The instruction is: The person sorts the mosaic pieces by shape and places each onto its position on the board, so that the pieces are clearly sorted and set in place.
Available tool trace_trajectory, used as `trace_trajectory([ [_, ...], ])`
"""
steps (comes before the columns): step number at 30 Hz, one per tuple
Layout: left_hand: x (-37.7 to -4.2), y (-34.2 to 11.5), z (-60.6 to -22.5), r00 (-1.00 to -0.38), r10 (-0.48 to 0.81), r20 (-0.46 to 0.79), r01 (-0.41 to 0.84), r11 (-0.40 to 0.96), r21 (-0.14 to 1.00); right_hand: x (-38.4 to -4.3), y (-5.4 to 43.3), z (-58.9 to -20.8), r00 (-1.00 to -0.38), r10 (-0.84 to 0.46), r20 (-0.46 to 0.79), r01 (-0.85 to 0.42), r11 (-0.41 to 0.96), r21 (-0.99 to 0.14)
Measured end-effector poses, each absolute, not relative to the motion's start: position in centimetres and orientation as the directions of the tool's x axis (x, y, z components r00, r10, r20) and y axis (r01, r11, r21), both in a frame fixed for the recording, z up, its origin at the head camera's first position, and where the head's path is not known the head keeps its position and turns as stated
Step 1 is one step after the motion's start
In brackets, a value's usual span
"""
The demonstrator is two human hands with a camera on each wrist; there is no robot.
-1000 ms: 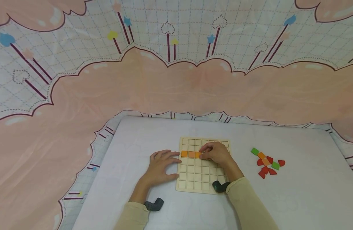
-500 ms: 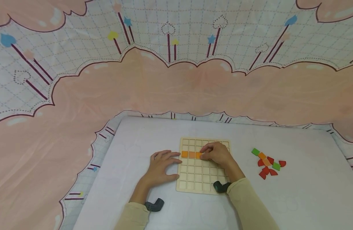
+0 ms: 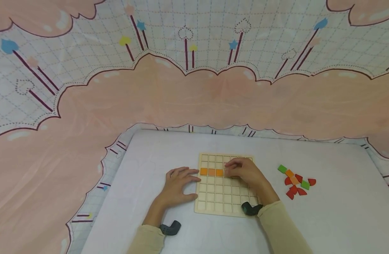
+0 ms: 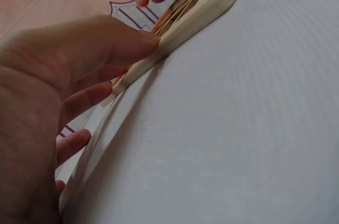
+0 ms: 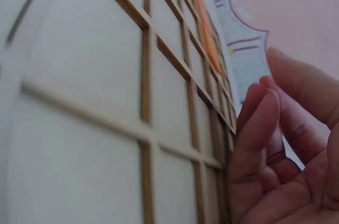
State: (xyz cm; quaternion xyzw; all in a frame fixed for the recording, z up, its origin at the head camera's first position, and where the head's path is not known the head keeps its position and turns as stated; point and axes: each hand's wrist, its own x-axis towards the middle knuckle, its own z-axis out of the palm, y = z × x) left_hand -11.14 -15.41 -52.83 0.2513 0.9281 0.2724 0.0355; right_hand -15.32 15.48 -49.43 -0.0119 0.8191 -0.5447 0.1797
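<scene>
A pale wooden grid board point(image 3: 210, 197) lies on the white table. Three square tiles fill neighbouring cells at the left of one row: an orange tile point(image 3: 204, 171), a lighter orange one point(image 3: 211, 172) and another orange one point(image 3: 219, 173). My left hand point(image 3: 178, 188) has its fingers spread along the board's left side; in the left wrist view the thumb point(image 4: 130, 44) rests at the wooden edge. Just right of the third tile, my right hand point(image 3: 245, 172) hovers low over the grid. Its fingers point(image 5: 259, 123) are loosely bent, with nothing seen between them.
Right of the board lies a loose cluster of pieces: green squares point(image 3: 282, 169), orange squares point(image 3: 289, 173) and several red quarter-round pieces point(image 3: 302, 191). A patterned pink and white cloth point(image 3: 194, 98) hangs behind the table point(image 3: 162, 144). Each wrist wears a dark camera point(image 3: 170, 228).
My right hand has drawn back a little to the right, off the third orange tile, which now shows whole in its cell. My left hand keeps its place.
</scene>
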Motion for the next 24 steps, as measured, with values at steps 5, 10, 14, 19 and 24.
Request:
trace_trajectory([
  [5, -11.1, -15.5, -53.1, -0.870, 0.485, 0.092, 0.460, 0.729, 0.506, -15.0, 17.2, -48.7, -0.951, -0.175, -0.254, 0.159, 0.428, -0.890],
  [10, -11.1, -15.5, -53.3, -0.869, 0.485, 0.104, 0.466, 0.728, 0.502, -14.7, 19.7, -47.7, -0.967, -0.076, -0.244, 0.178, 0.486, -0.856],
  [14, -11.0, -15.4, -53.4, -0.868, 0.483, 0.113, 0.470, 0.728, 0.499, -14.4, 22.0, -46.8, -0.972, -0.011, -0.235, 0.196, 0.514, -0.835],
  [19, -11.0, -15.4, -53.2, -0.873, 0.480, 0.090, 0.455, 0.732, 0.507, -13.9, 25.1, -46.3, -0.971, 0.057, -0.231, 0.217, 0.611, -0.761],
  [24, -11.1, -15.3, -53.1, -0.876, 0.476, 0.081, 0.447, 0.738, 0.504, -13.7, 27.8, -46.5, -0.965, 0.126, -0.228, 0.253, 0.673, -0.695],
])
